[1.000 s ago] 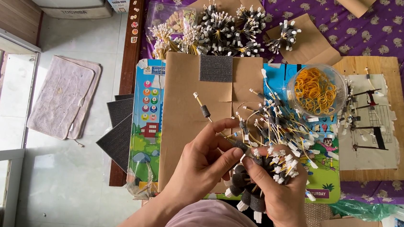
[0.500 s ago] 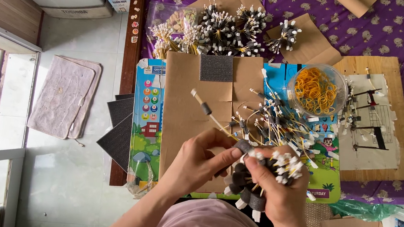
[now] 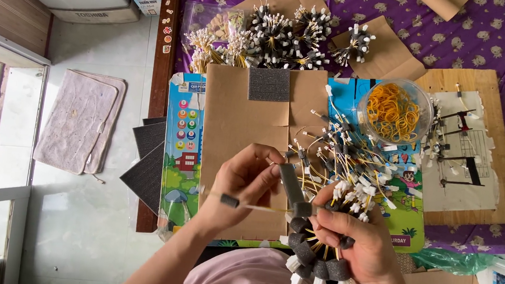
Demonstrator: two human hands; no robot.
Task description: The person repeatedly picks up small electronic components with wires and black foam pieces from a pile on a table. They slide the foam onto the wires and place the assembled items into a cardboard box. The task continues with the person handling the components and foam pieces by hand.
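Your left hand [image 3: 243, 186]: fingers pinched on a thin stick [image 3: 241, 203], long axis horizontal, tip leftward. Your right hand [image 3: 356, 240]: clamped round the foam-tipped bundle [image 3: 315, 258].

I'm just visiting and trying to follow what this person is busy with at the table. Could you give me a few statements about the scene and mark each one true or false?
1. The right hand grips a bundle of sticks with foam pieces on them. True.
2. The left hand holds a pair of scissors. False: it holds a thin stick with a small dark foam piece on it.
3. The clear bowl holds yellow rubber bands. True.
4. The dark foam square lies on the floor. False: it lies on the brown cardboard sheet.
5. Finished bundles lie at the far edge of the table. True.
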